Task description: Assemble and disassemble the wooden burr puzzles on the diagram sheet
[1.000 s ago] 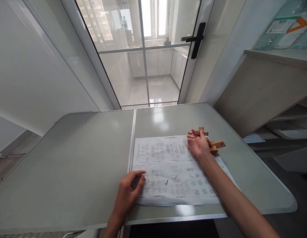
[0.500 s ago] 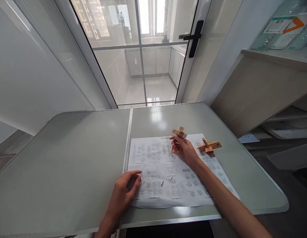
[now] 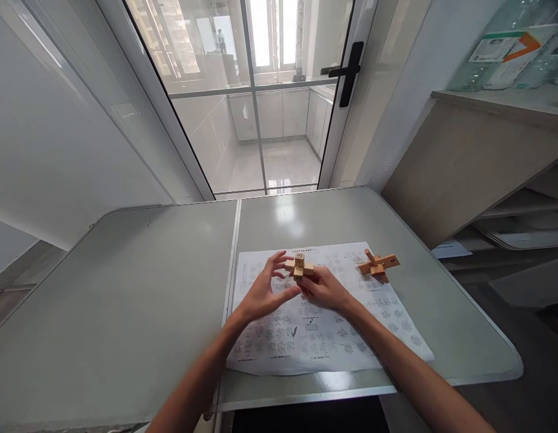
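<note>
A pale wooden interlocking puzzle (image 3: 299, 266), made of crossed blocks with small dark marks, is held up above the printed sheet (image 3: 324, 349). My right hand (image 3: 326, 288) grips it from the lower right, fingers closed at its base. On the other side my left hand (image 3: 267, 288) is open, with thumb and fingers spread around the puzzle's left side; whether a fingertip touches it I cannot tell. Another wooden interlocking puzzle (image 3: 378, 264), more orange in tone, rests at the sheet's upper right edge.
The sheet carries rows of small diagrams and lies on a grey-green folding table (image 3: 125, 313) with a metal seam. Beyond the table stands a glass door with a black handle (image 3: 350, 73). To the right, a wooden shelf (image 3: 477, 144) holds clear plastic bottles (image 3: 508, 57).
My right hand has brought the pale puzzle from the sheet's top edge nearer and to the left. My left hand has risen from the sheet's lower left corner to the puzzle.
</note>
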The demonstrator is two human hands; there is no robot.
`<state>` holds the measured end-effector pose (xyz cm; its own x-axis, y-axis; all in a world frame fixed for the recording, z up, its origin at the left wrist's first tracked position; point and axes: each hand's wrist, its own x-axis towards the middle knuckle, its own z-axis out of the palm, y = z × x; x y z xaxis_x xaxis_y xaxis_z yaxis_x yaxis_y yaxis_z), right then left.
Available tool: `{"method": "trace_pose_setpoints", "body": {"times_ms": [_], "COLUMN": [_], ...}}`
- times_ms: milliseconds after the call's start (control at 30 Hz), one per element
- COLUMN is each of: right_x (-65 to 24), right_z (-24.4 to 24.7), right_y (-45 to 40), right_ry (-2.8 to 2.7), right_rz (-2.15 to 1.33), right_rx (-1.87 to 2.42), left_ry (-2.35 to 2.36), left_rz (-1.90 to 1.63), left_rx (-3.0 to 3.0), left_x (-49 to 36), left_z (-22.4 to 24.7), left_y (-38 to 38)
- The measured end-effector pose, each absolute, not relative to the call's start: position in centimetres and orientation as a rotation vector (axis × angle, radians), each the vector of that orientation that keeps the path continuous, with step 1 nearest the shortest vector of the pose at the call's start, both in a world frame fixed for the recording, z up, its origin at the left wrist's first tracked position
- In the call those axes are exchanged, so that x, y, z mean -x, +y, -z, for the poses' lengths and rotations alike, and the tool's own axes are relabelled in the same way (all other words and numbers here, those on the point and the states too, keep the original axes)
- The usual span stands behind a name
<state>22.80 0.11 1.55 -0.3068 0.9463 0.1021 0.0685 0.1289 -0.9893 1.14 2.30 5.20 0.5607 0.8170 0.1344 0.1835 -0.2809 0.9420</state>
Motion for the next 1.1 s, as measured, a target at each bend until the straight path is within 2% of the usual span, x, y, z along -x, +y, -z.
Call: {"method": "trace_pose_setpoints", "body": {"times_ms": [267,533,1100], "right_x": [-22.2,-23.2,-23.1], "right_z": [-1.9,-1.5,-1.8], "right_y": [-0.4,0.4,0.2], "right_ry": [-1.691,-1.562,-1.572], "right_rz": [-1.342,-1.732,-1.671], "right_rx": [0.996,0.780,0.886], "left_ry": [0.642,0.586,0.618], "left_rz": [-0.647,-0.730,-0.689], "left_rx": [-1.525,-1.340,-1.561], "left_x": [-0.9,-0.9,-0.9], "left_z": [-4.0,-3.4,-3.9], "left_y": [4.0,4.4,3.5]}}
